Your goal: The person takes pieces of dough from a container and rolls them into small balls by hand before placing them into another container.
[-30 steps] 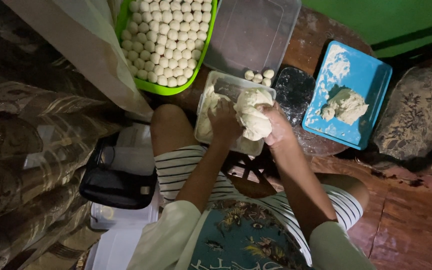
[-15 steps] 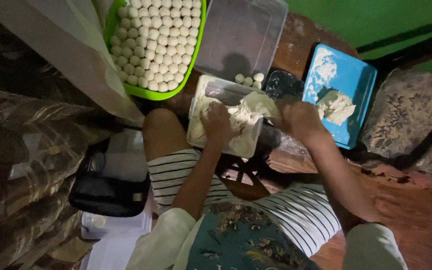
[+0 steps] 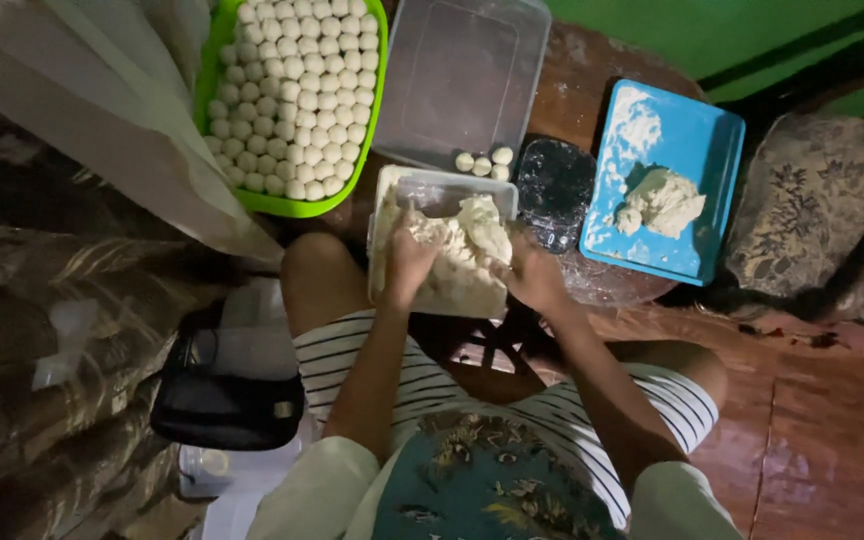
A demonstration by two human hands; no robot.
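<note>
Your wooden floor carries a green tray, clear lid and blue tray.

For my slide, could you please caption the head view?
Both hands, left hand and right hand, work dough in a clear tub beside a dough-ball tray.

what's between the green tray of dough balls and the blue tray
In the head view, a clear plastic container lies between the green tray and the blue tray, with three dough balls at its near edge.
</note>
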